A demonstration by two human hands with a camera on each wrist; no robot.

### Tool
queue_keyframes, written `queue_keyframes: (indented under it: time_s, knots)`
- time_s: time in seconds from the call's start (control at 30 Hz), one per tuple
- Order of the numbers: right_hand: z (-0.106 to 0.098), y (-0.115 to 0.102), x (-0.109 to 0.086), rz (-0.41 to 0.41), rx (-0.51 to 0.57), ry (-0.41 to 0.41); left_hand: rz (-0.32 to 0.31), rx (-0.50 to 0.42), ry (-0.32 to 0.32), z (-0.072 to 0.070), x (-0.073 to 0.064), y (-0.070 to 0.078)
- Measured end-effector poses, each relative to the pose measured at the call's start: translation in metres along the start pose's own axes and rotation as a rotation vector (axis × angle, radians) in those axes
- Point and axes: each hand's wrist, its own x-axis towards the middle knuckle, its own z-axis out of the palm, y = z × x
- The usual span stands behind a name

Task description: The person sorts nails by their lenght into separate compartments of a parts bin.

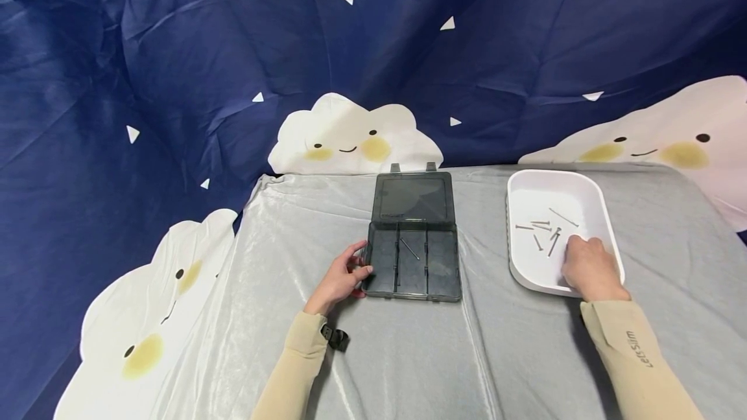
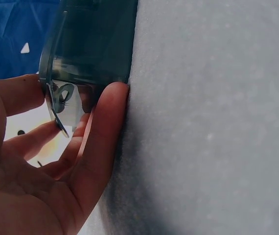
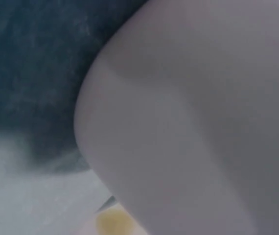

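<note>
My left hand [image 1: 341,277] grips the left side of a dark see-through compartment box [image 1: 382,277]. In the left wrist view, thumb and fingers are around the box's edge [image 2: 98,44]. The lid [image 1: 413,198] stands raised at the back, and dividers split the inside into three long compartments. One thin screw [image 1: 410,249] lies slantwise in the middle one. At the right, my right hand [image 1: 589,266] reaches down into a white tray [image 1: 519,271], its fingertips hidden. Several loose screws [image 1: 538,242] lie left of that hand. Only the tray's outer wall [image 3: 169,137] fills the right wrist view.
A grey cloth [image 1: 408,355] covers the table, with a fold running toward the front. Behind it hangs a dark blue curtain [image 1: 233,31] printed with clouds and white triangles. Bare cloth separates the box from the tray.
</note>
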Motion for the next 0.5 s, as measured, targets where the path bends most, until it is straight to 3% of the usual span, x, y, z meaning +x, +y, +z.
queue_keyframes:
  time_s: [0.27,0.4,0.5]
  knots:
    - [0.003,0.002,0.001,0.022,0.052,-0.016,-0.009,0.009,-0.035,-0.002,-0.005,0.011]
    - [0.001,0.003,0.003,0.018,0.06,-0.035,0.0,0.012,-0.007,-0.001,0.0,0.0]
    - [-0.001,0.003,0.003,0.024,0.06,-0.063,0.001,0.015,0.007,0.0,-0.001,0.001]
